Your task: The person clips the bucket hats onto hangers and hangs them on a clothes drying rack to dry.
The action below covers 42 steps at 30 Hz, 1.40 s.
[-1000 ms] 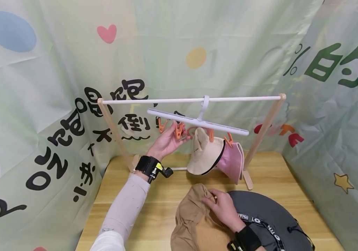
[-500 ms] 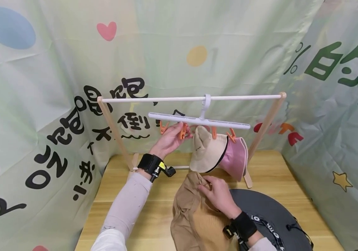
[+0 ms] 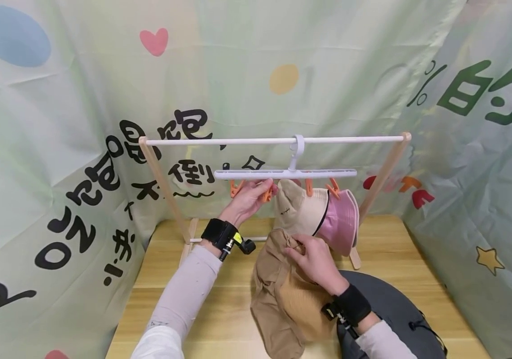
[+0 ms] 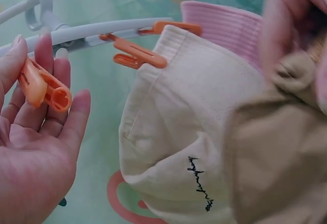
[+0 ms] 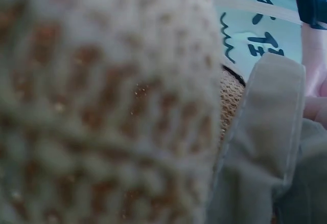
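My left hand (image 3: 244, 202) is just under the left half of a white hanger (image 3: 242, 175), its thumb and fingers pinching an orange clothespin (image 4: 33, 87). Lower down, my right hand (image 3: 316, 262) grips the edge of a brown hat (image 3: 270, 294), whose tan mesh side faces up in the head view. A cream bucket hat (image 3: 306, 214) and a pink bucket hat (image 3: 341, 222) hang from the hanger's right half by orange clips. The brown hat partly covers the cream one. Blurred mesh fills most of the right wrist view.
The hanger hooks over the white rod (image 3: 220, 142) of a stand with wooden legs (image 3: 383, 174). A dark grey wide-brimmed hat (image 3: 399, 309) lies on the wooden table (image 3: 211, 319) at the right. Another orange clip (image 3: 236, 188) hangs left of my left hand. Printed cloth encloses the table.
My right hand has raised the brown hat up toward the hanger, uncovering more table. The hanger has swung from tilted to level. My left hand has shifted slightly right, still pinching the clothespin.
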Available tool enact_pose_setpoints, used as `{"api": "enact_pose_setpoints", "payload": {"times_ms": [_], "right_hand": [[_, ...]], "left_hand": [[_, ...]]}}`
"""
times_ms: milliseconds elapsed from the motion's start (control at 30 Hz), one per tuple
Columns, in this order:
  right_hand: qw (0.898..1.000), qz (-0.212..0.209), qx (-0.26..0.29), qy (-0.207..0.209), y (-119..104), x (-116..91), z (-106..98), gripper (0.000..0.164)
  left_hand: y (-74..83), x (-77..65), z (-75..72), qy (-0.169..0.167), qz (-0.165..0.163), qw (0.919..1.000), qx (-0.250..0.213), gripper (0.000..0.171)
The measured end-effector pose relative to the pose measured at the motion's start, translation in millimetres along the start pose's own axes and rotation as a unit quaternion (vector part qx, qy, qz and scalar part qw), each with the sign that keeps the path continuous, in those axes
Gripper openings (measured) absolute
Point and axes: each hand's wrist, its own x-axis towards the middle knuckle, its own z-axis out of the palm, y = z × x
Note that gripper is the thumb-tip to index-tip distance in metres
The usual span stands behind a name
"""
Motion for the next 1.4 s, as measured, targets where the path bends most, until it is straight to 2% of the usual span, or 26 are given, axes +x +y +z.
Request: {"api": "enact_pose_setpoints", "payload": {"times_ms": [200,467,633,800,1033,1400], "right_hand": [[1.000,-0.018,-0.006,0.003,-6,15,-8,0.016],[0.999,-0.035,-0.011,0.000,-13,29,-13,0.030],[0.999,-0.043,0.003,-0.010,-18,41,-16,0.032],[0.999,-0.040,0.020,-0.025,-22,51,-21,0.032],[0.998,-0.022,0.027,-0.060,-29,66,-28,0.013],[0.997,-0.016,0.035,-0.065,-25,75,-34,0.019]], "left_hand": [[-0.3,0.3,0.4,-0.014,0.006,0.9993,0.034,0.036],[0.8,0.3,1.7,-0.017,0.010,0.9984,0.053,0.033],[-1.7,-0.3,3.2,-0.020,0.010,0.9980,0.059,0.031],[-4.8,-0.6,3.5,-0.034,0.015,0.9970,0.069,0.031],[-3.4,-1.0,2.9,-0.039,0.019,0.9931,0.109,0.029],[-5.4,-3.0,2.2,-0.031,0.005,0.9889,0.146,0.022]]}}
